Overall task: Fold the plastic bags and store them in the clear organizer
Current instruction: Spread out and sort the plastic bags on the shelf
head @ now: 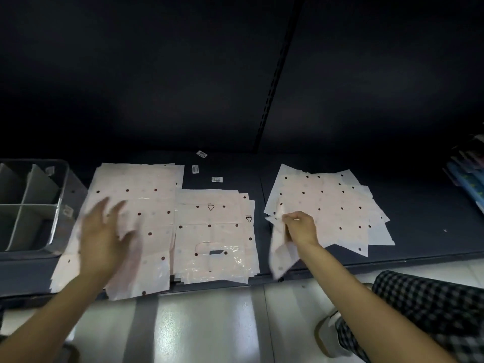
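Three groups of pale pink dotted plastic bags lie on a dark shelf. A long flat bag (pixel 146 205) is on the left, and my left hand (pixel 104 234) hovers over it with fingers spread, blurred. A middle stack (pixel 214 237) shows a cut-out handle. At the right lies a fanned pile (pixel 330 205). My right hand (pixel 300 226) pinches one bag (pixel 281 255) at that pile's near left corner; the bag droops over the shelf edge. The clear organizer (pixel 34 205), with grey dividers, stands at the far left.
Three small white labels (pixel 216 179) lie on the dark shelf (pixel 419 231) behind the middle stack. Colourful packaged goods (pixel 468 176) sit at the right edge. Below the shelf is a light tiled floor, with my checkered trouser leg (pixel 432 310) at lower right.
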